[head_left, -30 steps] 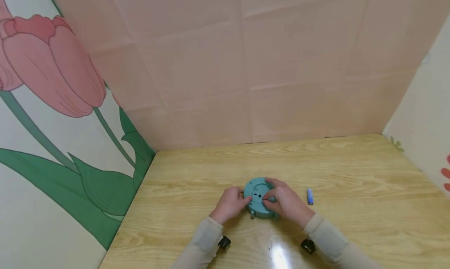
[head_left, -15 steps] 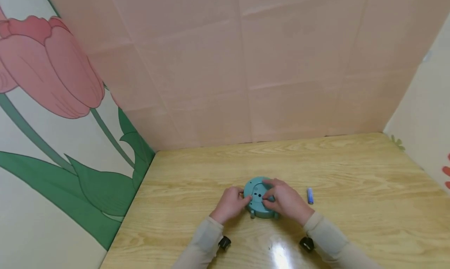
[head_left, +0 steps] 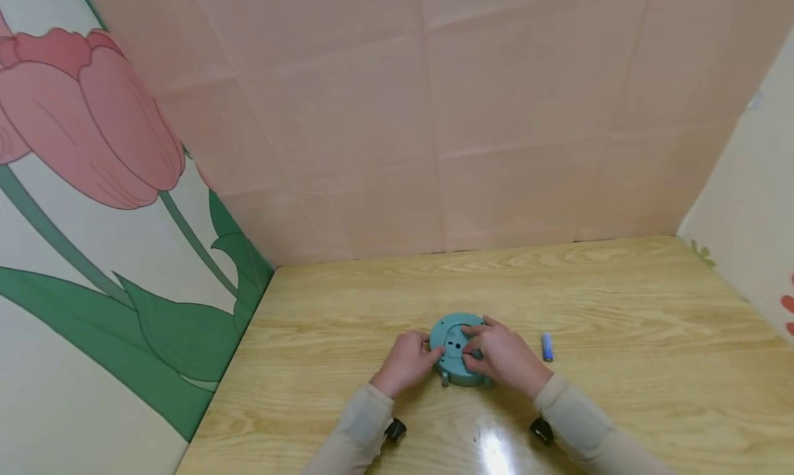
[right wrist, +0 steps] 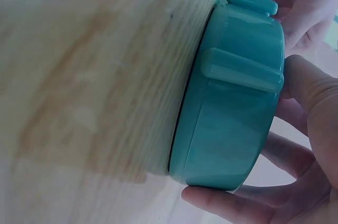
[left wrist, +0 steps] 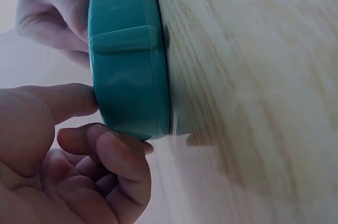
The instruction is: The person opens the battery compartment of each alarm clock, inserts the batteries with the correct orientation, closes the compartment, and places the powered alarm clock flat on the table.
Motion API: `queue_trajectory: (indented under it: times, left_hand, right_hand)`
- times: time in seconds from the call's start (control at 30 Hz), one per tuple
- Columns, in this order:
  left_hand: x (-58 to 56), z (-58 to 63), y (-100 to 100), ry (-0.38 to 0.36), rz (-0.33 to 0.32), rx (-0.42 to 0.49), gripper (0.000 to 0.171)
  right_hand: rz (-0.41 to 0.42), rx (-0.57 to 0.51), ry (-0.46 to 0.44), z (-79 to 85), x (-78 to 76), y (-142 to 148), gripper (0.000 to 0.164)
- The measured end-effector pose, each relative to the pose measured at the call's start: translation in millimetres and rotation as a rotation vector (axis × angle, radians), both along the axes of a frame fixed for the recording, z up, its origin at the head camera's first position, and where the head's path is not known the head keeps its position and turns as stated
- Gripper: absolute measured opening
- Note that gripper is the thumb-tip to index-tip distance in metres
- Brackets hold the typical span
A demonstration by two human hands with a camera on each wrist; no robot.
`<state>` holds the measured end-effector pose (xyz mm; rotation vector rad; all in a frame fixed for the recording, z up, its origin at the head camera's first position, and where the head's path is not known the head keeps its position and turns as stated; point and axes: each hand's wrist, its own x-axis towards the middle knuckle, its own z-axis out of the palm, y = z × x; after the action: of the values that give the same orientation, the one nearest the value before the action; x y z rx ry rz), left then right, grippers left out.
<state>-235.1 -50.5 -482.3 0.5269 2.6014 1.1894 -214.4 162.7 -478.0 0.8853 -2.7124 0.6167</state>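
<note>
Here's the teal round case flat on the surface, left hand gripping its rim, right hand touching its top face, any pinch there impossible to tell, and this looks to want firm bracing and light fingertip pressure!
</note>
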Motion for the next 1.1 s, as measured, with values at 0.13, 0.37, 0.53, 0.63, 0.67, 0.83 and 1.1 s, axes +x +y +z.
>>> queue_trajectory:
  times: [0.13, 0.37, 0.53, 0.63, 0.67, 0.83, 1.1]
  left_hand:
    - [0.9, -0.1, 0, -0.005, 0.005, -0.004, 0.024]
    - [2.7, -1.7, 0, 0.010, 0.006, -0.009, 0.030]
    - [2.8, -1.4, 0, 0.019, 0.005, -0.015, 0.025]
    - [1.7, -0.4, 0, 0.020, 0.008, -0.010, 0.026]
    - [1.0, 0.4, 1, 0.020, 0.009, -0.010, 0.026]
    - [-0.9, 1.4, 1, 0.016, 0.015, -0.005, 0.023]
    - [3.3, -0.7, -2, -0.004, 0.021, 0.009, 0.028]
  right_hand:
    - [-0.007, 0.008, 0.029, -0.1, 0.8, -1, 0.005]
    - [-0.001, 0.035, 0.069, -1.1, 1.8, -2, 0.006]
    - [-0.005, 0.043, 0.087, -1.4, 2.1, -3, 0.004]
    - [-0.016, 0.038, 0.086, 0.9, 1.7, -2, 0.005]
    - [-0.020, 0.038, 0.084, 2.0, 1.5, -2, 0.005]
    - [-0.039, 0.021, 0.063, 4.2, 2.4, -1, 0.005]
    - [-0.084, -0.004, 0.063, -0.6, 12.8, -3, 0.005]
